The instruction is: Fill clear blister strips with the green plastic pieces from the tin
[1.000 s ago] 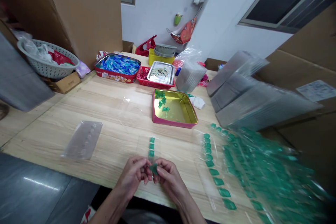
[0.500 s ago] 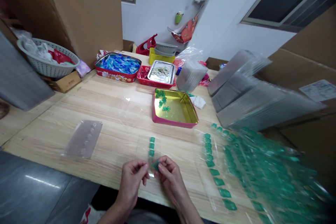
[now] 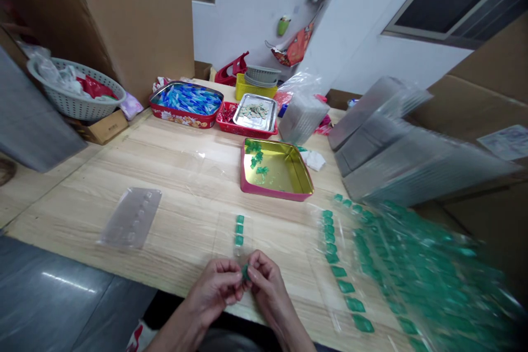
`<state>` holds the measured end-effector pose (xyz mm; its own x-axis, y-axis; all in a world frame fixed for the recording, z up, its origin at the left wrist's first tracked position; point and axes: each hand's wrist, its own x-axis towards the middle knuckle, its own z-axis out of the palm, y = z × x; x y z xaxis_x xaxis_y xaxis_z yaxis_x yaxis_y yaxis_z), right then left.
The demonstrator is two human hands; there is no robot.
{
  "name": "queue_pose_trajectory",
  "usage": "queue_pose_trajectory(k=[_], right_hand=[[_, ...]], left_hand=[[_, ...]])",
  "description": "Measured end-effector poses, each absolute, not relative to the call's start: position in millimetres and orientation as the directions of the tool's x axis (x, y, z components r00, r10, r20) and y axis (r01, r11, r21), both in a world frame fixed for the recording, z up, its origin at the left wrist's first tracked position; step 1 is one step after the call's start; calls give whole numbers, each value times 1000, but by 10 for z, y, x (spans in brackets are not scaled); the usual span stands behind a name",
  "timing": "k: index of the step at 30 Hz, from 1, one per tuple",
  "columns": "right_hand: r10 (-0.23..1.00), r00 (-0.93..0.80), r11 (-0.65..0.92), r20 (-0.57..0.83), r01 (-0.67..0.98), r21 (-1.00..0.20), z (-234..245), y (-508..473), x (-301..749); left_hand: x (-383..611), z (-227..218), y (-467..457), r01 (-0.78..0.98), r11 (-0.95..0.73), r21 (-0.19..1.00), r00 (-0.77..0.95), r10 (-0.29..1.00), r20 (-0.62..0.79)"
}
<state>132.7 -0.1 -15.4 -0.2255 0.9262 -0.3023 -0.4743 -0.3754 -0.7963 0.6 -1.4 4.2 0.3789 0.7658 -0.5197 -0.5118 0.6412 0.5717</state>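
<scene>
My right hand [image 3: 266, 281] pinches a small translucent green piece [image 3: 245, 272] between thumb and fingers. My left hand [image 3: 218, 289] is closed against the same piece from the other side, its fingertips meeting those of the right. Just beyond the hands, a clear plastic blister sheet [image 3: 223, 239] lies flat on the table, its near end partly covered by them. Three green pieces [image 3: 239, 229] sit in a row in its pockets. Farther back, a pink-sided tin with a gold inside [image 3: 289, 173] holds a few green clusters [image 3: 256, 160].
To the right lie clear sheets filled with green pieces [image 3: 345, 287], below leaning stacks of clear plastic trays [image 3: 379, 126]. An unfilled clear sheet [image 3: 132, 219] lies at left. Behind stand a tin of blue pieces [image 3: 190, 100], a metal tray [image 3: 268, 118] and a grey basket [image 3: 74, 99].
My left hand has moved right and slightly nearer to me, meeting the right hand at the green piece. The piece has come a little toward me, away from the sheet's row.
</scene>
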Motion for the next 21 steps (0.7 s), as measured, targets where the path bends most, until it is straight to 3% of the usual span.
queue_pose_trajectory(k=[3, 7, 10, 13, 21], right_hand=[[944, -174, -326, -281, -352, -877, -150, 49, 1340], [977, -142, -163, -161, -1, -987, -108, 212, 1368], [984, -162, -21, -68, 273, -962, -96, 327, 1378], [983, -184, 85, -2, 462, -883, -110, 379, 1372], [973, -176, 226, 146, 640, -734, -183, 258, 1305]], left_hand=[[-3, 59, 29, -390, 577, 717, 236, 816, -528], [-31, 76, 166, 59, 365, 929, 10, 931, -366], [-52, 27, 261, 330, 180, 927, -14, 983, -186], [-64, -42, 304, 440, 126, 889, -10, 991, -136], [-70, -164, 280, 538, 131, 833, 37, 983, -179]])
